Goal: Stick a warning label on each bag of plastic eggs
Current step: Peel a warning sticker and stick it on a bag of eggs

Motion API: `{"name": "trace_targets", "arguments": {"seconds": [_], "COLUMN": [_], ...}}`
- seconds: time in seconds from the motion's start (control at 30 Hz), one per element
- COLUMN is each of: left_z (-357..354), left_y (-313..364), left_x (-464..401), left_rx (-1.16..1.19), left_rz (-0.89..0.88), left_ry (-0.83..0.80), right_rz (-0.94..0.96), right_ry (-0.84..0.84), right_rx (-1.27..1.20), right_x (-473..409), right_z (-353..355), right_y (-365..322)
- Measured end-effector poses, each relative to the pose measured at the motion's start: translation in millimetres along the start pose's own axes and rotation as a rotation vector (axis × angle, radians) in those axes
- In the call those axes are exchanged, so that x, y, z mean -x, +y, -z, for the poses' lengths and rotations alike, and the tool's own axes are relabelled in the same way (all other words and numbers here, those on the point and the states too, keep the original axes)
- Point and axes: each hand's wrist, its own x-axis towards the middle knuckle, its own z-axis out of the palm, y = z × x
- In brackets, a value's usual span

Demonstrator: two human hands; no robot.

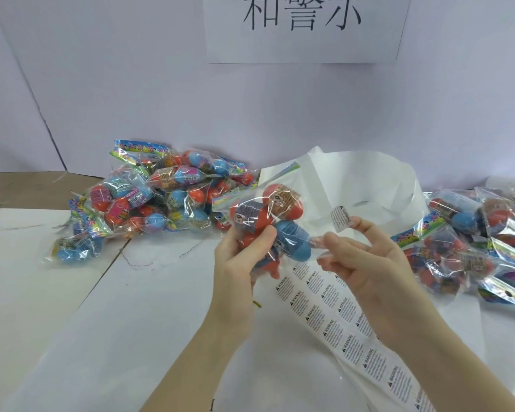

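Left hand (244, 251): gripping the bag of plastic eggs (268, 224) from below, thumb curling over its front, holding it up at centre frame.
Right hand (366, 263): fingers spread and loosely bent; a warning label (340, 218) is clinging to a raised fingertip at 1 o'clock from the bag. Lower fingers seem to be tugging the bag's clear corner; I cannot tell for sure.
Label and bag: sitting just beside each other, not yet touching.
Progress: this bag is looking unlabelled on the face I can see; sticking is the step in hand.
Done/left: piles of bags are lying at 9 o'clock (149, 197) and at 3 o'clock (482, 236); which pile is finished I cannot tell, labels there being too small to pick out.
Label sheet (348, 325): lying on the table (72, 292) at 5 o'clock, under the right forearm, many labels remaining.
Surroundings: crumpled white backing paper (354, 179) is standing at 12 o'clock behind the bag; a paper sign (304, 25) is hanging on the wall.
In the way: loose, crinkly film over round eggs is likely making a flat stick awkward.
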Motion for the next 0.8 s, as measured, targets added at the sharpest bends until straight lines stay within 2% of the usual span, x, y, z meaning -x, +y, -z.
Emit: {"name": "trace_targets", "arguments": {"seconds": [0.1,0.2,0.5,0.8], "left_z": [1.3,2.2,0.5,-0.3], "left_y": [3.0,3.9,1.1,-2.3], "left_x": [0.6,0.0,1.7,-1.4], "left_rx": [0.004,-0.007,-0.116,-0.170], "left_rz": [-0.010,-0.001,0.045,0.073], "left_ry": [-0.027,-0.055,-0.137,-0.078], "right_rz": [-0.070,-0.061,0.098,0.320], "right_ry": [-0.067,-0.057,0.067,0.180], "right_rx": [-0.038,-0.028,0.086,0.203], "right_x": [-0.7,-0.9,-1.0,3.5], "right_z": [2.2,3.4,0.5,-2.9], "right_y": [-3.0,-4.0,-1.9,-3.4]}}
